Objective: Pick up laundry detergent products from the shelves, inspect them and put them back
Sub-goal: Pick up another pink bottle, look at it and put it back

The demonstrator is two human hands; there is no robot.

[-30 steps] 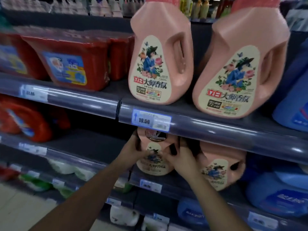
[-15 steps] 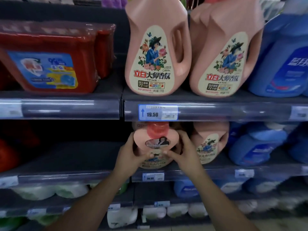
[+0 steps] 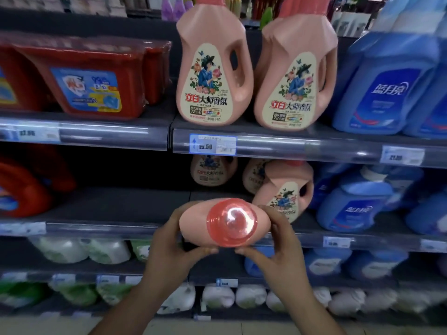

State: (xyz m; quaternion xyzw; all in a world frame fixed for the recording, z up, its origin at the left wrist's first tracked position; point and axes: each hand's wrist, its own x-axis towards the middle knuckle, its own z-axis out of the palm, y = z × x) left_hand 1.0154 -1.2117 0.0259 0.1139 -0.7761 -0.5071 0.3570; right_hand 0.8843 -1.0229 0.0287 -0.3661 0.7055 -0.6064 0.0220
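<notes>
I hold a pink detergent bottle [image 3: 193,226] in front of the shelves, its shiny red cap [image 3: 231,222] pointing straight at me, so the label is hidden. My left hand [image 3: 169,247] grips its left side and underside. My right hand [image 3: 278,247] grips its right side. Behind it, more of the same pink bottles [image 3: 283,192] stand on the second shelf [image 3: 108,206], and two larger ones [image 3: 212,68] stand on the shelf above.
Red detergent boxes [image 3: 89,78] sit top left, with red jugs [image 3: 26,187] below. Blue bottles [image 3: 387,83] fill the right side on three levels. White and green pouches [image 3: 79,250] lie on the lower shelves. A 19.50 price tag [image 3: 212,144] hangs on the upper rail.
Both hands have pulled the pink bottle out from the second shelf toward me and lower. It now tilts with its cap facing the camera.
</notes>
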